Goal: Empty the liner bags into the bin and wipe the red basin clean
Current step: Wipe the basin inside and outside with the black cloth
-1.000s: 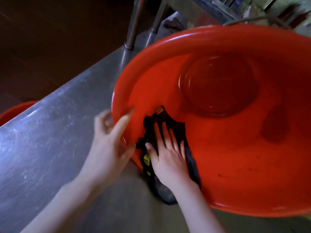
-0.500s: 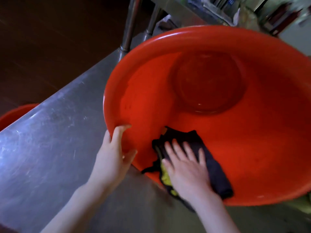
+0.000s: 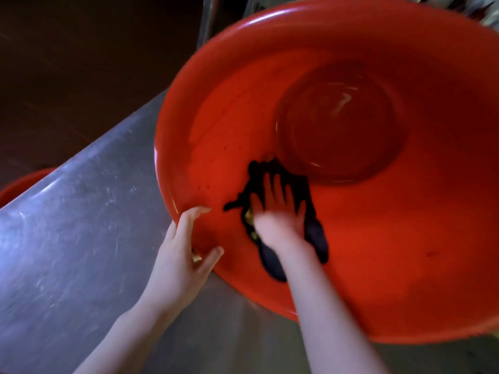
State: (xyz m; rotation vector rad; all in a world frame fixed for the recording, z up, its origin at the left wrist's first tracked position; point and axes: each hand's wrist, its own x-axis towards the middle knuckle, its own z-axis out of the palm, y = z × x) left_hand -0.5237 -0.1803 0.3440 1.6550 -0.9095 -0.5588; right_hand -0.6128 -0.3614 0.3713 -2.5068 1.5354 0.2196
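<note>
A large red basin point(image 3: 378, 252) stands tilted toward me on a steel counter, its round bottom facing the camera. My left hand point(image 3: 181, 255) grips the basin's near-left rim, thumb inside and fingers around the edge. My right hand point(image 3: 278, 214) lies flat, fingers spread, pressing a dark cloth point(image 3: 314, 236) with a yellow patch against the inner wall just below the bottom circle. The cloth hangs down past my wrist toward the rim. The frame is blurred by motion.
The scratched steel counter point(image 3: 75, 238) runs from lower left to the middle. A second red basin's rim point(image 3: 19, 184) peeks out past the counter's left edge. Metal legs point(image 3: 210, 20) rise behind the basin. Dark floor fills the upper left.
My right hand has slid the cloth across the inner wall, first rightward along the rim, then up toward the bottom circle. My left hand shifted along the rim and keeps hold.
</note>
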